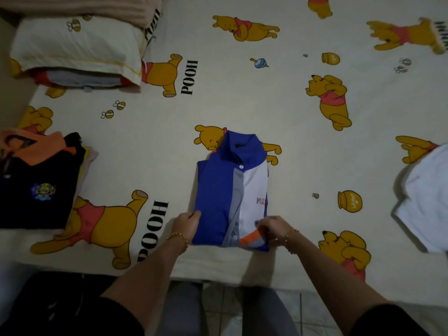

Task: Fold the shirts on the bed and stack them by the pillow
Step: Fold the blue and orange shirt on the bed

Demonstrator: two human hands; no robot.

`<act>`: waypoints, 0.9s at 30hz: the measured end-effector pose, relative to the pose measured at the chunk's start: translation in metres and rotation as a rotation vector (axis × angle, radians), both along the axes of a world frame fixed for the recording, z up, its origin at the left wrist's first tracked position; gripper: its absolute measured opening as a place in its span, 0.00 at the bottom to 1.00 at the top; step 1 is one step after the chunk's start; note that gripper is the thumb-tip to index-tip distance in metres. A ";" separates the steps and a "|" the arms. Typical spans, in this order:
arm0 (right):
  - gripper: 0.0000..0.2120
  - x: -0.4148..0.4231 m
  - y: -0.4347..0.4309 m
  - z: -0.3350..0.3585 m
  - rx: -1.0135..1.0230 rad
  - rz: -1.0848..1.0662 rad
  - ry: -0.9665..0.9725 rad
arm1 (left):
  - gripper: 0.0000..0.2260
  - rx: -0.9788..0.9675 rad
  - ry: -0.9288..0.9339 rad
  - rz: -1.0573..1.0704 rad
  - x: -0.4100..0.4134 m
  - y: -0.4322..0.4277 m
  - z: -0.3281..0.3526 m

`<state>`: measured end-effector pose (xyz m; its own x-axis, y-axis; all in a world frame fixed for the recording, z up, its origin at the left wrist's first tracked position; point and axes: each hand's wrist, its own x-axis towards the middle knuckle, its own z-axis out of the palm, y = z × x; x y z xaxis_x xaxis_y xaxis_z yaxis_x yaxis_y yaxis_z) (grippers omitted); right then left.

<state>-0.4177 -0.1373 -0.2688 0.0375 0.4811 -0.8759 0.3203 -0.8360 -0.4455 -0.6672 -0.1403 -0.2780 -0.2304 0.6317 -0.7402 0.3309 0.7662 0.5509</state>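
Head view, looking down on a cream sheet [266, 98] printed with yellow bears. Far left, at the top: a pale pillow [72, 42], with a ribbed pinkish blanket [80, 6] behind it. Below that, at the left edge: a stack of folded shirts [36, 190], topmost one black with an orange collar and a small badge, well apart from the pillow. Toward the middle, near the sheet's front edge: left hand [186, 225], gold bracelet [178, 238] at the wrist, gripping the lower left edge of the blue-and-white shirt [218, 190], thumb on top of the cloth. Shirt folded to a neat rectangle, collar pointing away, buttons up the front, flat on the sheet. At its right side: right hand [274, 230], also braceleted, pinching the shirt's lower right corner by an orange stripe. Far right, partly out of frame: a white garment [426, 197], unfolded, lying loose on the sheet.
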 end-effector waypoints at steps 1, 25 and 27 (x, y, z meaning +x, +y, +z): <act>0.09 -0.001 -0.002 0.003 -0.032 -0.031 0.039 | 0.15 -0.021 -0.025 0.014 -0.004 -0.001 0.000; 0.16 0.007 0.084 -0.007 0.122 -0.439 -0.109 | 0.22 0.172 0.011 0.260 0.029 0.077 0.010; 0.27 0.011 0.092 -0.012 0.053 -0.430 -0.044 | 0.29 0.064 0.054 0.176 0.022 0.092 0.009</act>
